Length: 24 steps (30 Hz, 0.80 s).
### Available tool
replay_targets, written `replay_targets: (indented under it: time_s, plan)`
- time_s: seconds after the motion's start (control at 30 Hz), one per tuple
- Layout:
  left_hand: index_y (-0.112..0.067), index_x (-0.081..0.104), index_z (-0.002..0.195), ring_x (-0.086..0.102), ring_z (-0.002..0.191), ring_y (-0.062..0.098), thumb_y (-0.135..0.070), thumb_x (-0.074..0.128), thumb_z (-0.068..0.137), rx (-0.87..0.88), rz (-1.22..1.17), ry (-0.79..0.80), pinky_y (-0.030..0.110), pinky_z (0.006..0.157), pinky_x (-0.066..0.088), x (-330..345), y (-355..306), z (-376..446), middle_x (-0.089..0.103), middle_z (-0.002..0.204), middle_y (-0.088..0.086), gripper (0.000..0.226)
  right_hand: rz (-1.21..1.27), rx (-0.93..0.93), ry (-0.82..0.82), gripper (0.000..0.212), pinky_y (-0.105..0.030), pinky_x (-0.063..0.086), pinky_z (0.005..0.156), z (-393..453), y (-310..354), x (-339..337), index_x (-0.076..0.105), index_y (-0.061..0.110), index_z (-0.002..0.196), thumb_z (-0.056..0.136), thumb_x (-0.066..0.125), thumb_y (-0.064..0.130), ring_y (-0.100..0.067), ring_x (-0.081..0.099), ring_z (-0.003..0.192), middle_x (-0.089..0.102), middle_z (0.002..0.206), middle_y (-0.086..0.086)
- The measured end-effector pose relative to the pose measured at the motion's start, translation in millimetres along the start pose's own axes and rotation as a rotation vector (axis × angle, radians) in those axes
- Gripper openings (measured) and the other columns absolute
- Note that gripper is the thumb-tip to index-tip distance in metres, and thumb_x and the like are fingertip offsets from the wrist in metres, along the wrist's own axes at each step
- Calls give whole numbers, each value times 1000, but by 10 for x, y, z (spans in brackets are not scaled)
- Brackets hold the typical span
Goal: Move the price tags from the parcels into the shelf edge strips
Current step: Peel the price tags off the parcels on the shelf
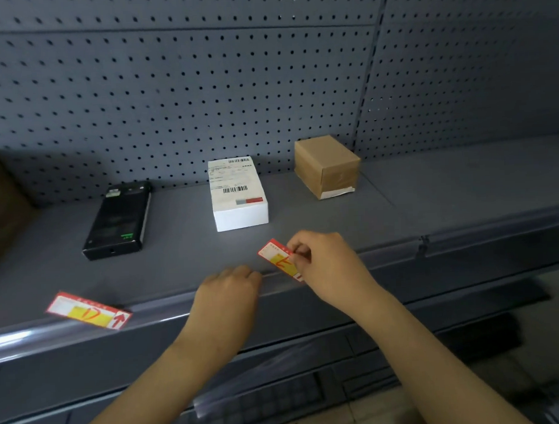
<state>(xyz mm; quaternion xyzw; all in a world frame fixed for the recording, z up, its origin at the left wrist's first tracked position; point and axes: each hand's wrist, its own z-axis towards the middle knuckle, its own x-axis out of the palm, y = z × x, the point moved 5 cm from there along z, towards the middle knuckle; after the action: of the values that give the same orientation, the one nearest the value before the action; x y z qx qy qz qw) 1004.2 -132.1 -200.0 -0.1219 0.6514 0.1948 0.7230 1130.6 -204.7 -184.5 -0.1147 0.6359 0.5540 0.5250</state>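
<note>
My right hand (328, 267) pinches a red, white and yellow price tag (278, 258), held tilted just above the clear shelf edge strip (401, 254). My left hand (230, 294) rests curled on the strip's top edge, just left of that tag; whether it grips the strip I cannot tell. A second price tag (88, 311) lies at the shelf's front edge on the left, at the strip. Three parcels stand on the grey shelf (177, 242): a black box (117, 220), a white box (237, 192) with a barcode label, and a brown cardboard box (327, 165).
A grey pegboard back wall (202, 87) rises behind the parcels. A brown shape (2, 204) sits at the far left of the shelf. A lower shelf front (278, 372) runs below my forearms.
</note>
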Motion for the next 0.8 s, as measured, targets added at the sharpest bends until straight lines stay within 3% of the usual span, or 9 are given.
replay_targets:
  time_s: [0.17,0.3,0.43,0.6,0.8]
  plan:
    - [-16,68,67,67,55,26,-2,84,45,-114,-50,-3,27,43,50,17,-12,11,69,66,4,30,35,-78,29,6,-45,57,67,84,0,33,65,19,93,89,60,18,-19,66,78,72,91,-3]
    - [-10,67,87,65,83,33,0,64,73,-160,-101,13,37,65,53,73,-21,47,68,91,11,17,102,-130,19,4,-42,58,67,84,18,27,65,19,91,87,62,18,-16,66,76,72,89,-1]
    - [-10,69,70,66,63,31,4,77,59,-155,-93,50,36,50,53,61,-63,9,68,73,10,20,132,-179,31,5,-39,58,70,117,34,61,65,17,92,87,64,17,-14,66,79,72,92,-2]
    - [-14,63,108,61,98,28,-1,53,81,-151,-127,0,36,80,49,86,-103,-33,62,116,5,31,45,-234,63,10,-38,56,74,141,60,191,65,13,97,88,62,18,-18,63,86,68,97,-6]
    - [-18,56,117,58,102,25,-4,49,83,-172,-133,-8,34,83,49,80,-88,-61,56,122,2,37,-12,-254,81,13,-39,54,76,130,90,254,65,12,98,88,63,20,-19,59,87,64,97,-6]
